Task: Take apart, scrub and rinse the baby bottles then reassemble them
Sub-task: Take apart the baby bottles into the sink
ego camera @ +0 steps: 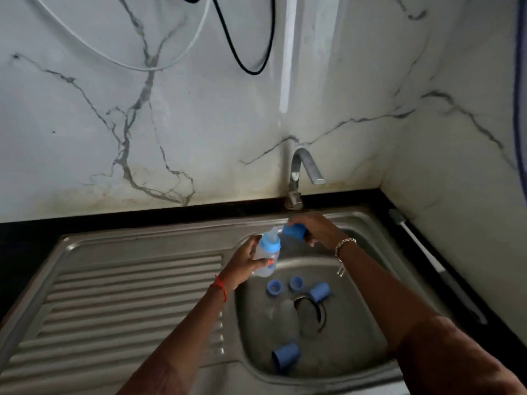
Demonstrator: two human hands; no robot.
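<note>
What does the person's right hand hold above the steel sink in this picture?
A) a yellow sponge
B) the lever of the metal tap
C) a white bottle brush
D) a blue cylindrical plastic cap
D: the right hand is curled round a blue cylindrical plastic cap, close to the top of the clear baby bottle with a blue collar, which the left hand holds.

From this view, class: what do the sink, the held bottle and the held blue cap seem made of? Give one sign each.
Sink: probably stainless steel, brushed grey sheen with reflections. Bottle: likely plastic, cloudy translucent body. Blue cap: likely plastic, opaque, matte, uniform colour.
</note>
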